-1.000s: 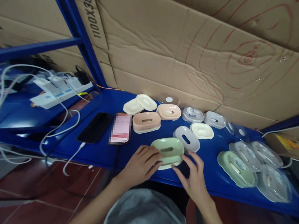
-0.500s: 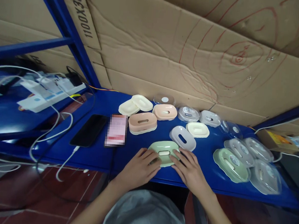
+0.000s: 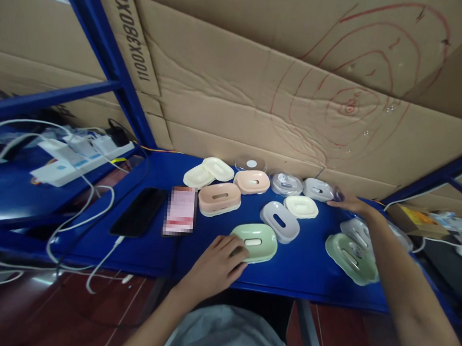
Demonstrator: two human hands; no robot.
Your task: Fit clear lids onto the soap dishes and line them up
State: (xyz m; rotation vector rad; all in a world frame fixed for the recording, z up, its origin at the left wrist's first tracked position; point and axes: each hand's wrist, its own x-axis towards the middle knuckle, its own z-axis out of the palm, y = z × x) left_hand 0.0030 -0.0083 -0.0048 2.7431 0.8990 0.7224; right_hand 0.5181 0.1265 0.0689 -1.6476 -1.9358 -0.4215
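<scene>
A light green soap dish (image 3: 263, 250) with a slotted middle and a pale bar across it sits near the table's front edge. My left hand (image 3: 226, 253) grips its left end, fingers curled over the rim. My right hand (image 3: 349, 201) is stretched to the back right, beside a grey-lavender soap dish (image 3: 319, 190) where clear lids lie; its fingertips are blurred, so I cannot tell whether they hold one. Close by the green dish rests a lavender slotted tray (image 3: 280, 221), with a cream tray (image 3: 301, 207) behind it.
Pink slotted dishes (image 3: 219, 198), cream trays (image 3: 217, 168) and a clear-lidded dish (image 3: 287, 184) stand at the back. Lidded dishes, one green (image 3: 353, 259), lie right under my forearm. Two phones, one black (image 3: 138, 211), and a power strip (image 3: 83, 164) with white cables are left. Cardboard (image 3: 240, 79) walls the back.
My right hand has left the green soap dish and moved to the back right, by the clear lids. My left hand stays on the dish. The view has shifted slightly.
</scene>
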